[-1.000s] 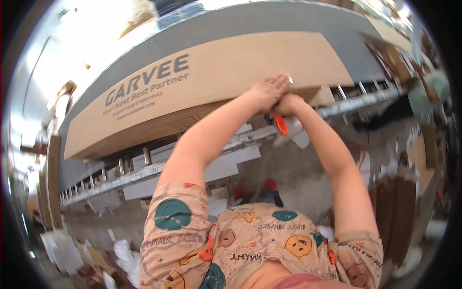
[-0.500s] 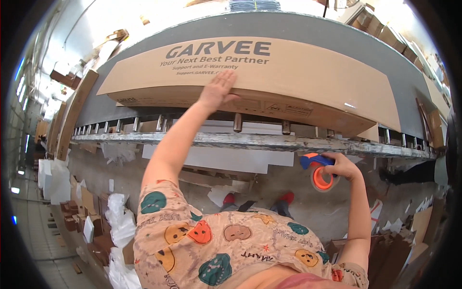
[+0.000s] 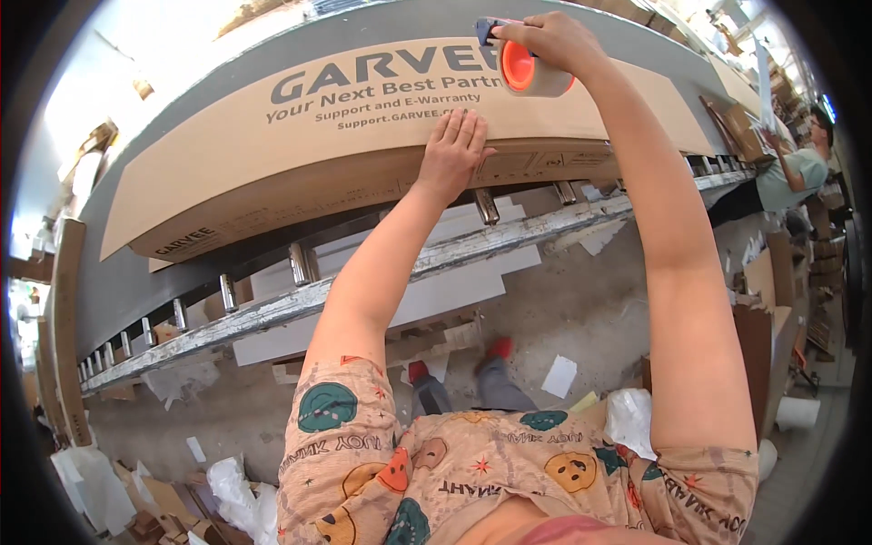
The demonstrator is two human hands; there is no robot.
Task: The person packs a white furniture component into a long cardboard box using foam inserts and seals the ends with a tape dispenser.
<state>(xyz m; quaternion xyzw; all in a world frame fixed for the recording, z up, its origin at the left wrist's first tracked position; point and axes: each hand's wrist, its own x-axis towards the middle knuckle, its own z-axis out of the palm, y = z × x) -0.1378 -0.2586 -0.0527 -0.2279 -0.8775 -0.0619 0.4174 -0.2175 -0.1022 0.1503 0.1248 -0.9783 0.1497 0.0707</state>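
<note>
A long brown cardboard box (image 3: 213, 159) with dark printing lies lengthwise across the grey conveyor. On its top, by the near edge, my left hand (image 3: 456, 156) rests flat with the fingers stretched out. My right hand (image 3: 556, 41) is closed around a tape dispenser (image 3: 520, 69) with an orange core and a dark blue head. It holds the dispenser above the right half of the box, its head toward the left. Part of the printing is hidden behind it. Whether tape touches the cardboard, I cannot tell.
Metal rollers (image 3: 301, 263) and a worn pale rail (image 3: 363, 283) run along the conveyor's near side. White sheets (image 3: 391, 313) lie below it. At the far right stands another person (image 3: 795, 173). Cardboard and plastic scraps lie around the floor.
My right hand has lifted the tape dispenser from below the rail up over the box. My left hand still lies on the box, and the view has shifted and turned.
</note>
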